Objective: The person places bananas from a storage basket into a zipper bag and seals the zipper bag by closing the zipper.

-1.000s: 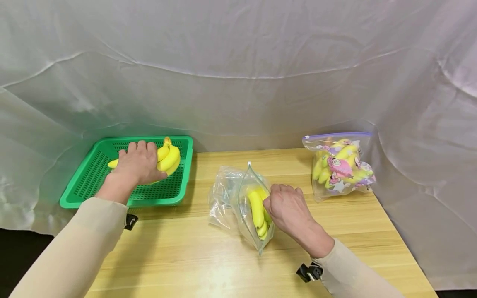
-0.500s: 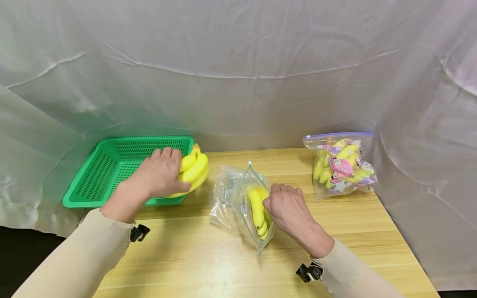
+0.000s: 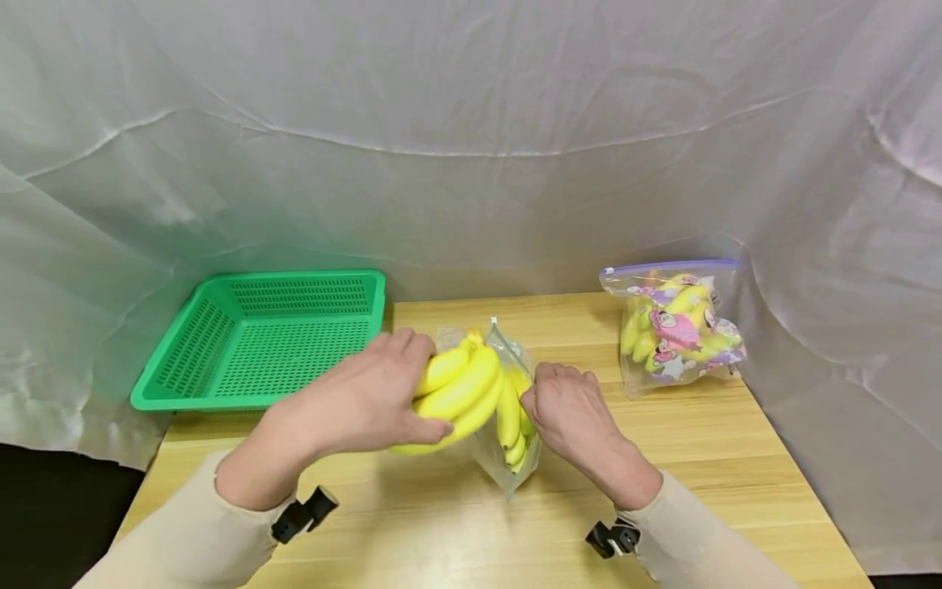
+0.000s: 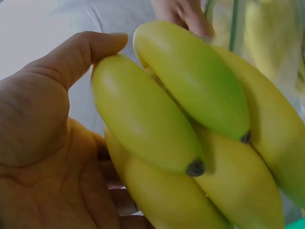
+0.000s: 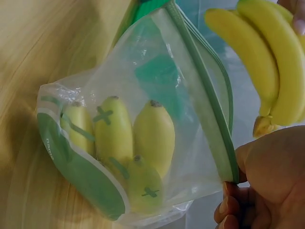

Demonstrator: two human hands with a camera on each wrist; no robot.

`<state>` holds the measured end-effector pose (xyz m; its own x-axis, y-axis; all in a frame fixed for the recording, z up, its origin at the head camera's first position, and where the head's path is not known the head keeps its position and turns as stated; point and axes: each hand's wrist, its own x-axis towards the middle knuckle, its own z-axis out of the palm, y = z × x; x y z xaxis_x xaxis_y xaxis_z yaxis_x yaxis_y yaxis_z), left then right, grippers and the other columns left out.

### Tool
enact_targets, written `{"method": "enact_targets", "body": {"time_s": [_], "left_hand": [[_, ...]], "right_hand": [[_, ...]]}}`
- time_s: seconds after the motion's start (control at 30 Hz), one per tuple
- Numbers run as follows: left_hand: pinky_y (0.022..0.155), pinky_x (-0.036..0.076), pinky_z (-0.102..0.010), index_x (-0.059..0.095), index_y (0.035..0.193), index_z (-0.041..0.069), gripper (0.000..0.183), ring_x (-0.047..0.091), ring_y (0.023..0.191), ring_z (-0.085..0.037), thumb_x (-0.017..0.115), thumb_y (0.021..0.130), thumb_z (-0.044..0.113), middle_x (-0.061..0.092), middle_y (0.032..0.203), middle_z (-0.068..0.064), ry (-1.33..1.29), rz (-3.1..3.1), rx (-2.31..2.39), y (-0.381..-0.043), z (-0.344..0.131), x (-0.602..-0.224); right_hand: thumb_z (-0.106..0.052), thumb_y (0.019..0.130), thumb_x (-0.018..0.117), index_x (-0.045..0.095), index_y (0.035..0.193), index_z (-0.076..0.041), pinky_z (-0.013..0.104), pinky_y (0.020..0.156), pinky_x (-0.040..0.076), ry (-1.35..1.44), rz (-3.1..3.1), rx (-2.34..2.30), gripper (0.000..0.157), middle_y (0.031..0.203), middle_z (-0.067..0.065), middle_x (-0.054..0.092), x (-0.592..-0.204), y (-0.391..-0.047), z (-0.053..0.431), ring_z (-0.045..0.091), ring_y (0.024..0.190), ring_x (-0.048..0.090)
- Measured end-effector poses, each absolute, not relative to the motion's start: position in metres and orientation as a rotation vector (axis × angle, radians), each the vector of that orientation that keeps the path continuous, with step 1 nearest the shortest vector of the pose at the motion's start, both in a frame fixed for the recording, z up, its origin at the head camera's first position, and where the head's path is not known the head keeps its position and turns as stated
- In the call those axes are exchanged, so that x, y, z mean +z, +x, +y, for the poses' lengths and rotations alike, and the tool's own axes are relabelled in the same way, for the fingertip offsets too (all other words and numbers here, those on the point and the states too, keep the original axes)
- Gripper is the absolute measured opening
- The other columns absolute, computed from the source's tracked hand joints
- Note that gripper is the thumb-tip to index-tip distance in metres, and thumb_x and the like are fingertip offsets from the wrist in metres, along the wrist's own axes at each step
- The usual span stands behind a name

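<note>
My left hand [image 3: 361, 401] grips a bunch of bananas [image 3: 459, 388], held in the air just left of a clear zip bag [image 3: 491, 466]. In the left wrist view the thumb and fingers curl around one side of the bunch [image 4: 186, 119]. The zip bag's mouth gapes, and another bunch of bananas [image 5: 114, 129] lies inside it. Pinched between the thumb and fingers of my right hand [image 3: 577, 425] is the bag's right rim, near the green zip strip [image 5: 209, 105]. The held bunch hides part of the bag in the head view.
A green plastic basket [image 3: 257, 401] with slotted walls stands at the back left. At the back right sits a purple-topped zip bag [image 3: 677, 327] with bananas inside and cartoon prints. Grey cloth [image 3: 471, 204] hangs behind the wooden table [image 3: 662, 523].
My left hand has lifted the bunch of bananas out of the green basket and carried it right, to the zip bag's mouth. The right hand keeps its place on the rim.
</note>
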<state>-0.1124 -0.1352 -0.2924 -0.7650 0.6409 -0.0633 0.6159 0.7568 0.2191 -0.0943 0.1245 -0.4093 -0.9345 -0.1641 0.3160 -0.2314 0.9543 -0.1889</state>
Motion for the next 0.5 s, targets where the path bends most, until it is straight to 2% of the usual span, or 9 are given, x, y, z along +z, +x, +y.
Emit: {"method": "enact_targets", "body": {"time_s": [0.17,0.3,0.5], "left_hand": [[0.066,0.038,-0.029,0.052,0.109,0.015,0.064,0.043,0.08,-0.016,0.075,0.069,0.059,0.047,0.09,0.004,1.117,2.731,0.18,-0.104,-0.124,-0.299],[0.068,0.038,-0.029,0.054,0.11,0.015,0.065,0.044,0.08,-0.017,0.076,0.068,0.06,0.048,0.092,0.004,1.155,2.714,0.115,-0.104,-0.119,-0.307],[0.059,0.04,-0.031,0.057,0.111,0.011,0.068,0.047,0.077,-0.02,0.071,0.071,0.064,0.051,0.092,-0.001,1.009,2.744,0.06,-0.111,-0.108,-0.315]], "right_hand": [[-0.01,0.084,0.05,0.041,0.064,-0.015,0.035,0.057,0.034,0.284,-2.831,0.369,0.023,0.059,-0.001,0.038,-0.407,-0.093,0.124,0.018,0.056,0.038],[-0.009,0.083,0.049,0.041,0.064,-0.015,0.034,0.057,0.034,0.286,-2.843,0.387,0.022,0.059,-0.001,0.039,-0.405,-0.092,0.123,0.017,0.056,0.039],[-0.01,0.084,0.049,0.042,0.064,-0.015,0.033,0.057,0.034,0.285,-2.876,0.396,0.021,0.06,-0.001,0.04,-0.402,-0.09,0.117,0.017,0.057,0.039]]}}
